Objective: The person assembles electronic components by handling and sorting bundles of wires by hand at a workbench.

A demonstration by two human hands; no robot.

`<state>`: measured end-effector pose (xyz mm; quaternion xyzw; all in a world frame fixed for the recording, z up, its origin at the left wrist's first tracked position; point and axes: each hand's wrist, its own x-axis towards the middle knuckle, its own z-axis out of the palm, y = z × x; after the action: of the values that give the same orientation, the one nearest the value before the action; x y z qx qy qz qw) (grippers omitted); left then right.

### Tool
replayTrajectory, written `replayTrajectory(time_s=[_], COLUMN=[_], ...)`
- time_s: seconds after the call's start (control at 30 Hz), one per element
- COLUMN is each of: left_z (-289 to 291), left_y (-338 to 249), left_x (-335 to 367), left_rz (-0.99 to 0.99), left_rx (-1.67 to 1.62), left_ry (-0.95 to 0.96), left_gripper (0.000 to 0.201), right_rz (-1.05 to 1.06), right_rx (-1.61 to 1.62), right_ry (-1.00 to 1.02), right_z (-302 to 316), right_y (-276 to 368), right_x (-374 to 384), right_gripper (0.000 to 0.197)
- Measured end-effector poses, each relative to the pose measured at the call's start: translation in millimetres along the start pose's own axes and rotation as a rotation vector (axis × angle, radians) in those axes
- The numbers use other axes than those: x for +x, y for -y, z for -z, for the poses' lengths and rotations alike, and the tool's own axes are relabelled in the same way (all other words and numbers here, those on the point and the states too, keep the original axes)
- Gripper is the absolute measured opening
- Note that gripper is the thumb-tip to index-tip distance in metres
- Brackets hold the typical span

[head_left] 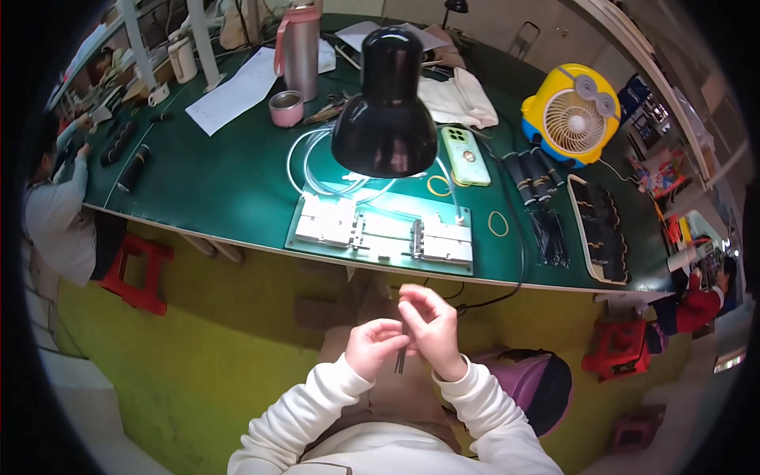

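Observation:
Over my lap, just off the table's front edge, my two hands meet around a few thin black wire-like strips (pixel 400 361). My left hand (pixel 370 347) pinches them from the side with thumb and fingers. Fingertips of my right hand (pixel 434 331) close on their upper part, which is mostly hidden. The lower ends hang loose below the fingers. Beyond the hands, a metal fixture (pixel 385 250) with two silver clamp blocks lies at the table edge under a black desk lamp (pixel 385 119). Clear tubing (pixel 296 162) coils behind the fixture.
On the green table (pixel 214 174) are a bundle of thin black strips (pixel 548 237), black rolls (pixel 529 178), a tray (pixel 590 265) of black parts, a phone (pixel 465 157), a yellow fan (pixel 571 115) and a pink tumbler (pixel 301 59). Another person (pixel 59 214) sits at the left.

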<state>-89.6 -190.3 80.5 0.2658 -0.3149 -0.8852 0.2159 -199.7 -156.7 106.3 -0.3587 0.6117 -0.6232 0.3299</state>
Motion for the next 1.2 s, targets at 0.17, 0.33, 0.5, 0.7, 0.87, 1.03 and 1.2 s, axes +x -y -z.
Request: replayTrajectory(time_s=[0.17,0.33,0.5,0.7,0.87,1.03,1.2], left_z=[6.3,12.4,15.7,20.1,19.7,22.7,23.7], left_y=[-9.4,-15.7,-17.9,-18.3,-22.3,-27.4,-31.2], left_x=[15.3,23.6,28.6,34.7,36.7,39.0,39.4], left_rz=[-0.067,-0.079,-0.078,-0.124,-0.131,-0.126,-0.111], left_rx=[-0.113,-0.234,-0.326,-0.295,-0.331,-0.316,-0.294], left_ry=[-0.006,-0.005,-0.025,-0.031,-0.060,-0.051,-0.029], left_gripper=[0.015,0.014,0.015,0.015,0.013,0.013,0.013], right_rz=[-0.028,-0.127,-0.064,-0.136,-0.142,-0.189,-0.238], right_rx=[-0.044,-0.028,-0.013,-0.013,0.015,0.057,0.116], right_ry=[0.059,0.053,0.013,0.023,-0.021,-0.031,-0.041], right_z=[2.0,-4.0,-11.7,-17.2,-23.8,-26.3,-27.4], right_y=[-5.9,-4.0,-5.7,-1.4,1.6,2.6,6.0], right_x=[15.6,24.6,33.2,40.4,45.0,48.8,50.1], right_gripper=[0.008,0.007,0.009,0.014,0.016,0.017,0.018])
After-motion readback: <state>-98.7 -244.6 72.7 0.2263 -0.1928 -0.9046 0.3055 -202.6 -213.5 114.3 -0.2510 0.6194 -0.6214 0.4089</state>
